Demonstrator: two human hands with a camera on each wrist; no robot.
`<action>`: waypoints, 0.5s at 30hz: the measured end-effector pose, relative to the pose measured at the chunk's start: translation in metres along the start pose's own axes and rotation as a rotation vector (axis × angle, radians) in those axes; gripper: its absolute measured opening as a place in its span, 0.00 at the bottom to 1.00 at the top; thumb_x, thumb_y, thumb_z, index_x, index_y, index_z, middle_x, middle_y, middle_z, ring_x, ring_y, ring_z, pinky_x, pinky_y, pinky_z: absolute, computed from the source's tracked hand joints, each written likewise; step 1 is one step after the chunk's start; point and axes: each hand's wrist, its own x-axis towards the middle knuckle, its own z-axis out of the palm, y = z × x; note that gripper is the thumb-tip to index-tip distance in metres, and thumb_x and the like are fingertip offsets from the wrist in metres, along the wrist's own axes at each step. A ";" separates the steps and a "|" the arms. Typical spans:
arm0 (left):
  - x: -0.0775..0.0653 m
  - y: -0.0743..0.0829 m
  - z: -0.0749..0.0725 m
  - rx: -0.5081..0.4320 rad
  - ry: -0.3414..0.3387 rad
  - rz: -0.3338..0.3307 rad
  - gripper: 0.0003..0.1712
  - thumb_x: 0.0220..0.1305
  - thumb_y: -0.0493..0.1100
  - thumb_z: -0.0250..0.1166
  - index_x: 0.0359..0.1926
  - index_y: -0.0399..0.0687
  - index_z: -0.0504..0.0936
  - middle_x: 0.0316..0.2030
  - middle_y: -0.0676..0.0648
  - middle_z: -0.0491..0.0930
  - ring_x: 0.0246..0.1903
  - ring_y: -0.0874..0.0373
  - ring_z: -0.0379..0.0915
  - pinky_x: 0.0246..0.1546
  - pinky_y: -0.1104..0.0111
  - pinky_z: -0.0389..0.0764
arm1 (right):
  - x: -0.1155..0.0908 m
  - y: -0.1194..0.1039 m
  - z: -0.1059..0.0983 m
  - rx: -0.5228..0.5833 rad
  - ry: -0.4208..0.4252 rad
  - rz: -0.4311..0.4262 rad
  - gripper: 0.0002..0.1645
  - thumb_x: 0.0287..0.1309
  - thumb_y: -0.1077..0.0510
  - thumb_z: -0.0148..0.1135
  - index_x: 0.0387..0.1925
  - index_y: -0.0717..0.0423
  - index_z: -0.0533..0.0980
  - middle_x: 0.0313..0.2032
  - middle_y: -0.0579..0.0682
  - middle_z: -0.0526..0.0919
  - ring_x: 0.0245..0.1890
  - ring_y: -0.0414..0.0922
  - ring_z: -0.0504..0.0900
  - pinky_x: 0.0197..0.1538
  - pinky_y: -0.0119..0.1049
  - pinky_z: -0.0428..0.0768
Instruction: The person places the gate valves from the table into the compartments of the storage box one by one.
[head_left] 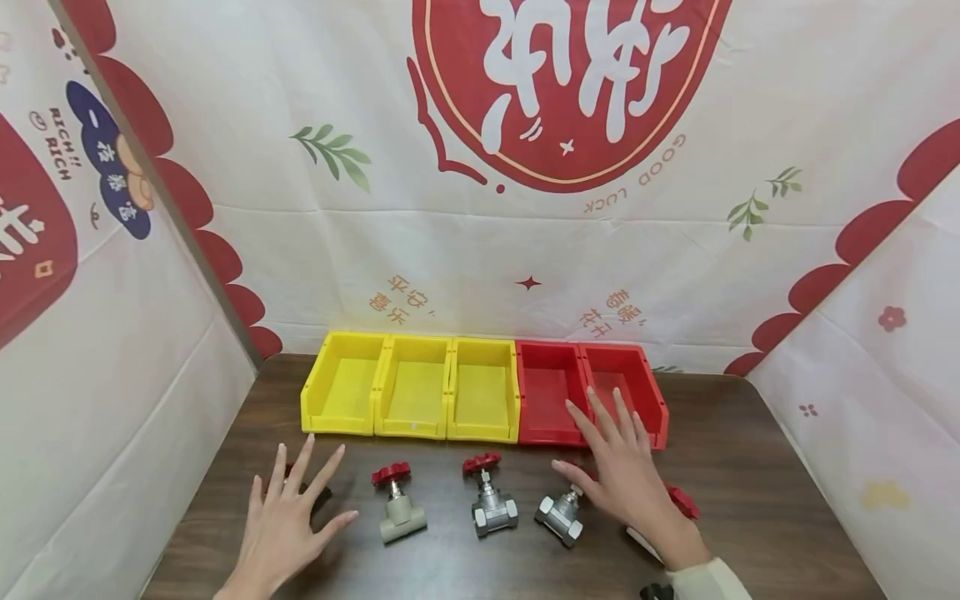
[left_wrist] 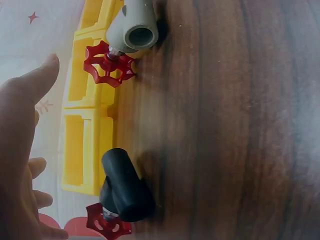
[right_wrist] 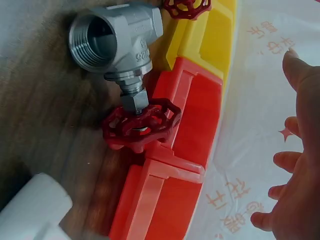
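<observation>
My left hand (head_left: 279,523) hovers with spread fingers over a black valve (left_wrist: 125,187) with a red handwheel, mostly hidden beneath it in the head view. To its right lies a beige valve (head_left: 401,517), also red-wheeled. A metal valve (head_left: 493,507) lies in the middle of the row. My right hand (head_left: 628,467), fingers spread, is held above another metal valve (head_left: 559,517), covering part of its handwheel. Under the right wrist a white valve (right_wrist: 37,207) is partly hidden, its red handwheel (head_left: 682,502) showing. Neither hand holds anything.
Behind the valves stand several joined bins: yellow bins (head_left: 411,428) at left and red bins (head_left: 551,437) at right. They sit on a dark wood table (head_left: 450,575). A printed white cloth (head_left: 480,250) hangs behind and at both sides.
</observation>
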 end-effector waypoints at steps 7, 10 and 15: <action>-0.011 -0.003 0.005 0.011 -0.032 -0.051 0.51 0.49 0.72 0.65 0.72 0.73 0.56 0.72 0.42 0.52 0.67 0.28 0.42 0.51 0.28 0.51 | 0.018 -0.002 0.013 0.070 0.008 -0.023 0.56 0.45 0.33 0.69 0.73 0.41 0.55 0.72 0.55 0.51 0.71 0.60 0.41 0.61 0.69 0.52; -0.016 -0.006 0.006 0.004 -0.050 -0.074 0.51 0.48 0.73 0.65 0.72 0.75 0.55 0.72 0.42 0.51 0.67 0.27 0.39 0.52 0.28 0.51 | 0.025 -0.004 0.020 0.084 -0.008 -0.033 0.55 0.47 0.30 0.65 0.73 0.40 0.54 0.73 0.54 0.50 0.71 0.59 0.44 0.58 0.69 0.57; -0.021 -0.010 0.008 0.012 -0.048 -0.082 0.53 0.47 0.73 0.65 0.72 0.75 0.54 0.72 0.42 0.49 0.67 0.27 0.37 0.52 0.28 0.51 | 0.040 -0.004 0.029 0.097 -0.027 -0.012 0.55 0.47 0.28 0.62 0.73 0.36 0.53 0.73 0.50 0.49 0.67 0.57 0.56 0.55 0.65 0.67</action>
